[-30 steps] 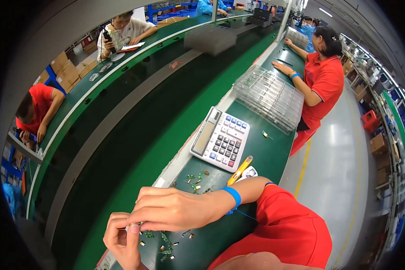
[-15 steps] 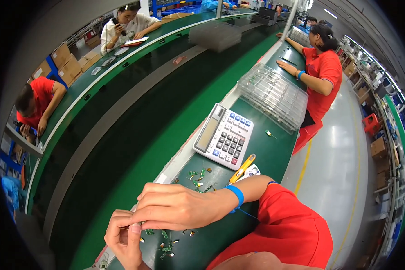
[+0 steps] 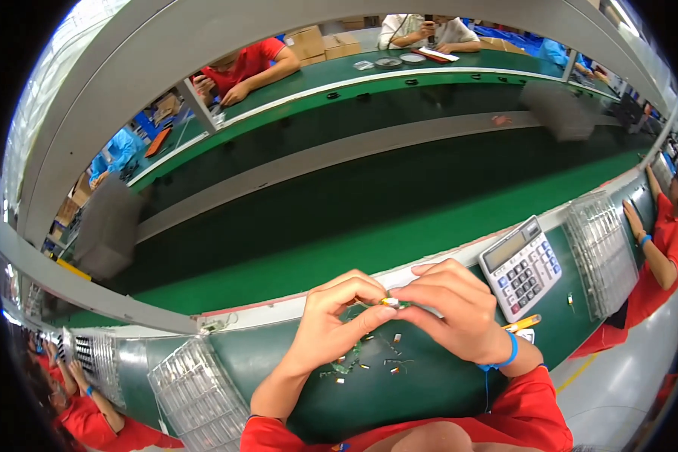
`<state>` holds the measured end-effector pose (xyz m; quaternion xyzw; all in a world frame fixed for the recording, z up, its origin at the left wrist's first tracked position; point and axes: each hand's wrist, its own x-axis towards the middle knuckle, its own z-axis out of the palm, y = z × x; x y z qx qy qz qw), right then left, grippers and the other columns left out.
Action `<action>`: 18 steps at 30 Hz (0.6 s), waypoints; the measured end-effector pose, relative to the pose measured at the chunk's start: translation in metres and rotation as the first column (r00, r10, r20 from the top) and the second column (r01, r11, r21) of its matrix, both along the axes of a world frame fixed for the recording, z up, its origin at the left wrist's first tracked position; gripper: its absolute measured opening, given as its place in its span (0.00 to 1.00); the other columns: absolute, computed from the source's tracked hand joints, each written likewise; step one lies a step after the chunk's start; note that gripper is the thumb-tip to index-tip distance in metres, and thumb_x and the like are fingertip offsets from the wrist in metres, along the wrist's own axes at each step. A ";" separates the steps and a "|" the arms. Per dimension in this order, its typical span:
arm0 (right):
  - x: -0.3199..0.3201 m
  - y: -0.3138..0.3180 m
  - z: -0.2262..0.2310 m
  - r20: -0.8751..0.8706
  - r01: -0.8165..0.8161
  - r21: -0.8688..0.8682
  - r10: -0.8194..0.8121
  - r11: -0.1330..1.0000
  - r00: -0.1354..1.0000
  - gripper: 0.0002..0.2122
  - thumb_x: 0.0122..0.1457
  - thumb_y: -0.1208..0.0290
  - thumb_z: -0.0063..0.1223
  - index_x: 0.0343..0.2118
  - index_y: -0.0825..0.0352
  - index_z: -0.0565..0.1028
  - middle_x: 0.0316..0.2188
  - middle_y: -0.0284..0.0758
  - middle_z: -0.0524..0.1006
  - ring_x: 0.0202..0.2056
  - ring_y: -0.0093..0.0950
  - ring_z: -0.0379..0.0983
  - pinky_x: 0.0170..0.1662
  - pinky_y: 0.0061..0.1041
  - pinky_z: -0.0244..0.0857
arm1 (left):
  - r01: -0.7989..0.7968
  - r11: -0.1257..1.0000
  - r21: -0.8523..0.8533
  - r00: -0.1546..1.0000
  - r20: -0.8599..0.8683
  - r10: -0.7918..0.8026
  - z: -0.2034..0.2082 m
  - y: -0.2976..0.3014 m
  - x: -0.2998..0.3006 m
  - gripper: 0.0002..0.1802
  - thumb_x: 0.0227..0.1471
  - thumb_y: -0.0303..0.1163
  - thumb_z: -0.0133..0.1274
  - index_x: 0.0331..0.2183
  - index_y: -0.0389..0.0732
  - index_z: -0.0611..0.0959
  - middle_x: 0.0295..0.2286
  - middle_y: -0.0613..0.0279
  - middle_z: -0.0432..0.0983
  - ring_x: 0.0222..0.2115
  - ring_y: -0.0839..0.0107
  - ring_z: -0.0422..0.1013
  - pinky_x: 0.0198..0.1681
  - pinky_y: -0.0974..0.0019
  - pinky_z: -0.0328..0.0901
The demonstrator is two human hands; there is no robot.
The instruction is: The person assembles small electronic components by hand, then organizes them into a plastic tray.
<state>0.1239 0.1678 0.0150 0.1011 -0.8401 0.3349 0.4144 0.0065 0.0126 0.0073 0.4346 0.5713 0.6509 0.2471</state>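
Small circuit part [image 3: 390, 302] sits between the left hand [image 3: 333, 316] and right hand [image 3: 461, 310], both pinching it; more little parts [image 3: 345, 368] lie below them, and a calculator [image 3: 521, 273] is beside the right hand

The small part [image 3: 391, 302] was largely covered by the left grip [image 3: 337, 316] and the right grip [image 3: 458, 307], its details too small to tell. One end of the yellow tool [image 3: 523, 323] disappeared behind the right wrist [image 3: 502, 348]. Two grey shapes, one at left [image 3: 111, 230] and one at right [image 3: 557, 111], were too blurred to identify. The overhead beam [image 3: 339, 21] partly hid the heads of two people opposite, one in red [image 3: 267, 64], one in white [image 3: 452, 34].
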 end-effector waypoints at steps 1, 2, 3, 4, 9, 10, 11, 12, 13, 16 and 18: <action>0.000 0.000 0.000 0.009 0.018 0.002 -0.018 1.000 1.000 0.13 0.41 0.78 0.69 0.32 0.68 0.80 0.28 0.34 0.79 0.30 0.31 0.74 0.40 0.30 0.73 | -0.031 0.999 0.035 0.999 0.022 0.031 0.000 0.000 0.001 0.03 0.50 0.21 0.59 0.29 0.33 0.81 0.27 0.61 0.75 0.30 0.75 0.71 0.34 0.71 0.65; 0.000 0.002 0.001 0.019 0.044 0.009 -0.044 0.999 0.999 0.13 0.41 0.77 0.70 0.32 0.68 0.80 0.28 0.34 0.79 0.30 0.31 0.74 0.39 0.30 0.72 | -0.034 0.999 0.031 0.999 0.018 0.033 -0.001 0.000 -0.001 0.03 0.50 0.21 0.59 0.29 0.33 0.81 0.27 0.61 0.75 0.30 0.75 0.71 0.34 0.71 0.65; -0.001 0.004 0.000 0.013 0.038 0.010 -0.039 0.999 0.999 0.14 0.40 0.77 0.70 0.33 0.67 0.81 0.28 0.34 0.79 0.30 0.31 0.74 0.38 0.29 0.71 | -0.047 0.999 0.002 0.998 -0.041 0.047 -0.003 -0.002 -0.004 0.02 0.51 0.20 0.57 0.28 0.32 0.80 0.28 0.59 0.75 0.30 0.75 0.70 0.33 0.72 0.65; -0.002 0.005 -0.001 0.010 0.038 0.006 -0.039 0.999 0.999 0.14 0.40 0.77 0.70 0.33 0.67 0.81 0.28 0.34 0.79 0.30 0.31 0.74 0.38 0.29 0.71 | -0.062 0.998 -0.027 0.993 -0.101 0.059 -0.004 -0.002 -0.006 0.03 0.51 0.20 0.55 0.27 0.31 0.80 0.29 0.58 0.74 0.29 0.74 0.70 0.32 0.72 0.65; -0.001 0.009 -0.003 0.002 0.054 0.006 -0.054 0.999 0.999 0.14 0.39 0.77 0.71 0.32 0.66 0.80 0.29 0.33 0.78 0.30 0.32 0.74 0.39 0.29 0.71 | -0.085 0.996 -0.008 0.980 -0.179 0.082 -0.005 -0.001 -0.009 0.03 0.51 0.19 0.56 0.26 0.31 0.80 0.29 0.58 0.74 0.29 0.74 0.70 0.33 0.72 0.65; 0.000 0.008 -0.003 0.001 0.056 0.004 -0.056 0.998 0.998 0.14 0.39 0.77 0.71 0.32 0.66 0.80 0.29 0.33 0.78 0.30 0.32 0.74 0.39 0.29 0.71 | -0.092 0.996 -0.005 0.975 -0.201 0.089 -0.005 -0.002 -0.010 0.02 0.50 0.20 0.56 0.27 0.31 0.80 0.30 0.58 0.74 0.30 0.74 0.70 0.34 0.72 0.65; 0.000 0.008 -0.002 0.015 0.057 -0.006 -0.057 0.998 0.998 0.14 0.40 0.77 0.71 0.32 0.66 0.80 0.29 0.33 0.79 0.31 0.31 0.74 0.40 0.30 0.71 | -0.088 0.996 -0.006 0.976 -0.201 0.085 -0.005 -0.001 -0.010 0.02 0.50 0.20 0.56 0.27 0.31 0.80 0.30 0.58 0.74 0.30 0.74 0.70 0.34 0.72 0.65; 0.000 0.008 -0.002 0.029 0.057 -0.015 -0.056 0.998 0.998 0.14 0.40 0.78 0.70 0.32 0.66 0.80 0.29 0.33 0.79 0.31 0.31 0.74 0.40 0.30 0.71 | -0.125 0.992 0.011 0.972 -0.201 0.124 -0.004 0.001 -0.010 0.03 0.49 0.22 0.59 0.28 0.33 0.80 0.29 0.59 0.75 0.30 0.73 0.71 0.35 0.71 0.65; 0.000 0.009 -0.003 0.030 0.060 -0.015 -0.060 0.998 0.998 0.14 0.40 0.78 0.70 0.32 0.66 0.80 0.29 0.33 0.79 0.31 0.31 0.74 0.40 0.30 0.71 | -0.161 0.987 0.027 0.966 -0.199 0.163 -0.004 0.002 -0.011 0.05 0.47 0.23 0.61 0.29 0.35 0.81 0.29 0.61 0.76 0.31 0.72 0.72 0.36 0.70 0.66; -0.002 0.007 -0.004 0.015 0.038 -0.023 -0.038 0.999 0.999 0.14 0.40 0.79 0.70 0.33 0.67 0.80 0.29 0.34 0.79 0.31 0.31 0.75 0.40 0.30 0.72 | -0.094 0.995 0.031 0.971 -0.219 0.099 -0.003 0.008 -0.004 0.08 0.46 0.25 0.63 0.31 0.35 0.81 0.30 0.60 0.76 0.33 0.70 0.72 0.38 0.69 0.66; -0.001 0.006 -0.006 0.032 0.018 -0.027 -0.017 0.999 0.999 0.14 0.40 0.79 0.70 0.33 0.67 0.80 0.29 0.34 0.79 0.32 0.32 0.75 0.41 0.30 0.72 | -0.073 0.997 0.029 0.976 -0.202 0.078 -0.007 0.008 0.000 0.08 0.48 0.25 0.61 0.32 0.35 0.81 0.30 0.59 0.76 0.33 0.70 0.72 0.37 0.69 0.66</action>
